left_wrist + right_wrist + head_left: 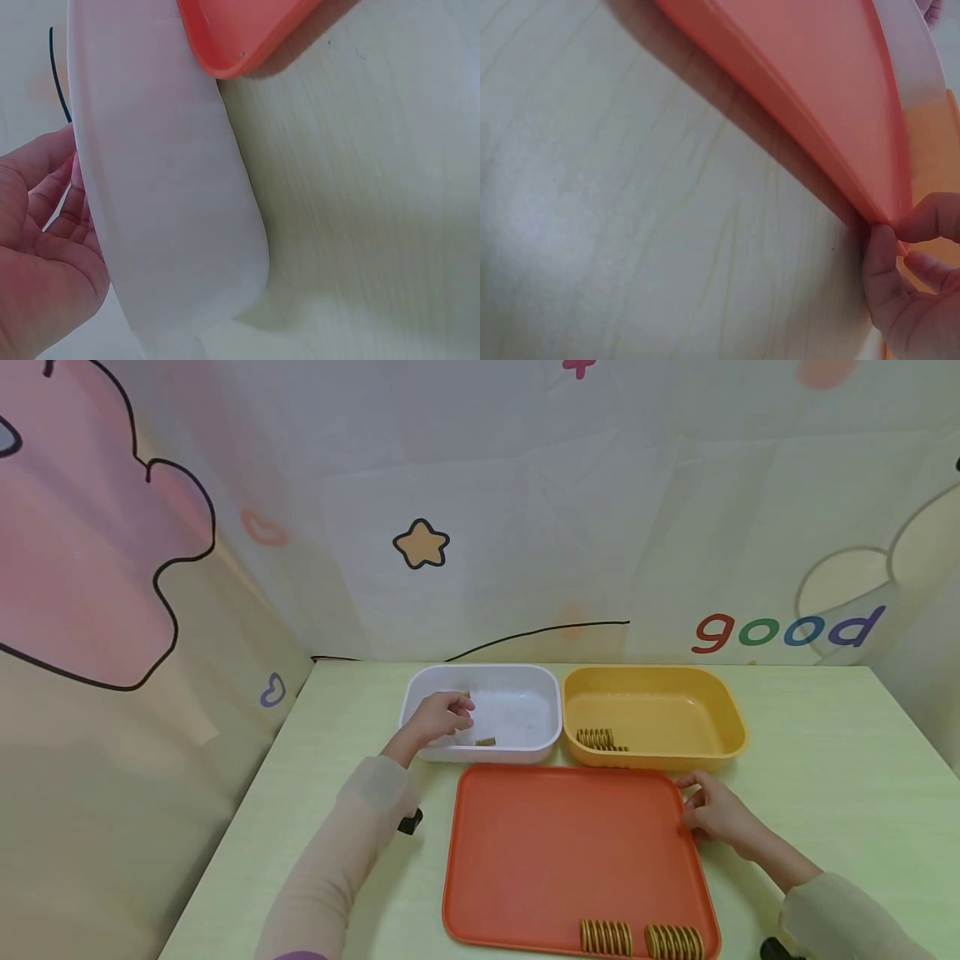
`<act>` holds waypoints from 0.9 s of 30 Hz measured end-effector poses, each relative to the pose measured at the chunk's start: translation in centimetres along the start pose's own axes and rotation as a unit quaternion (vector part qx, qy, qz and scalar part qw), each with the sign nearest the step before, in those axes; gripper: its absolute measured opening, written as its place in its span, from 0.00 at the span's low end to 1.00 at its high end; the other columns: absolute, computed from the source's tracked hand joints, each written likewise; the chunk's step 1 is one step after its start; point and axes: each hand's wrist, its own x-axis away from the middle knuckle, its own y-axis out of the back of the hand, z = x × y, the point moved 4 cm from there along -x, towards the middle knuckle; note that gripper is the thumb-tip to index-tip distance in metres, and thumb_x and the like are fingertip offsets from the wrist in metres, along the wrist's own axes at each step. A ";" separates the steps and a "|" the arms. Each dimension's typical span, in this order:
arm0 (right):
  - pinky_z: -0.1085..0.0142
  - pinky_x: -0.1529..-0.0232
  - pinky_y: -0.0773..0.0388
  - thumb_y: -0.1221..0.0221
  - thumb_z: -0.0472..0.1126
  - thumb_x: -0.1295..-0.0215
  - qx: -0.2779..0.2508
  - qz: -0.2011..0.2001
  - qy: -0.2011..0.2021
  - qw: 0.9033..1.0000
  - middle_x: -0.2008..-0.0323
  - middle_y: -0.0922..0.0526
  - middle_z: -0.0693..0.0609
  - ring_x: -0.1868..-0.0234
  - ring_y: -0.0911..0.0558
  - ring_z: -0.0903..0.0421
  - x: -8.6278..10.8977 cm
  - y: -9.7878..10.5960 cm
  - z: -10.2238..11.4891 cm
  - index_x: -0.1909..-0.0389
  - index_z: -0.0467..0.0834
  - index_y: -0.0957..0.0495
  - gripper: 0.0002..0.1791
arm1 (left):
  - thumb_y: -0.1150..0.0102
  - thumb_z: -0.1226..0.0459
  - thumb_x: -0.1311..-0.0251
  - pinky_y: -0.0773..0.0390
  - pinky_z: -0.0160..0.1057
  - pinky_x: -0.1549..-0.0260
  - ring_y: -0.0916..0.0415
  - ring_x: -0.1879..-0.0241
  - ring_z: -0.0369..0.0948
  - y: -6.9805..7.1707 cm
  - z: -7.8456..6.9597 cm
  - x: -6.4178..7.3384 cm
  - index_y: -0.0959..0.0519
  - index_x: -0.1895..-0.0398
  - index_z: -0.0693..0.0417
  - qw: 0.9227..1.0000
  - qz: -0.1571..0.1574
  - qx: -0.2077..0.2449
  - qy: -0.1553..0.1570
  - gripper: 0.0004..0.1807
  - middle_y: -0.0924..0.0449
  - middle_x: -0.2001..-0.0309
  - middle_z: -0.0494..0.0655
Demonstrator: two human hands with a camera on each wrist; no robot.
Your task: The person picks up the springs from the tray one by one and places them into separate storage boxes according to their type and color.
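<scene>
My left hand (441, 717) reaches into the white bin (525, 750), fingers bent, between two small gold ribbed, coil-like pieces: one by the fingers and another gold piece (486, 742) near the front wall. In the left wrist view the bin's wall hides the fingertips, so whether they hold anything does not show. At the far right corner of the orange-red tray (570, 852), my right hand (716, 810) pinches the rim between thumb and fingers; the right wrist view shows the thumb (881, 255) against the outside. Two ribbed gold coils (606, 937) lie along the tray's near edge.
A yellow bin (675, 758) stands right of the white one, with several gold coils (595, 738) in its near left corner. Both bins sit behind the tray on a pale wood-grain table (825, 752). A printed cloth (510, 543) hangs behind.
</scene>
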 end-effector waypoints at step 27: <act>0.65 0.81 0.27 0.49 0.24 0.54 -0.005 0.000 -0.001 1.000 0.77 0.33 0.49 0.82 0.30 0.58 -0.1 0.0 -0.2 0.50 0.27 0.45 0.27 | 0.45 0.68 0.47 0.24 0.33 0.70 0.28 0.67 0.38 -0.2 -0.9 2.3 0.27 0.56 0.65 0.999 0.022 0.018 -0.027 0.15 0.24 0.65 0.50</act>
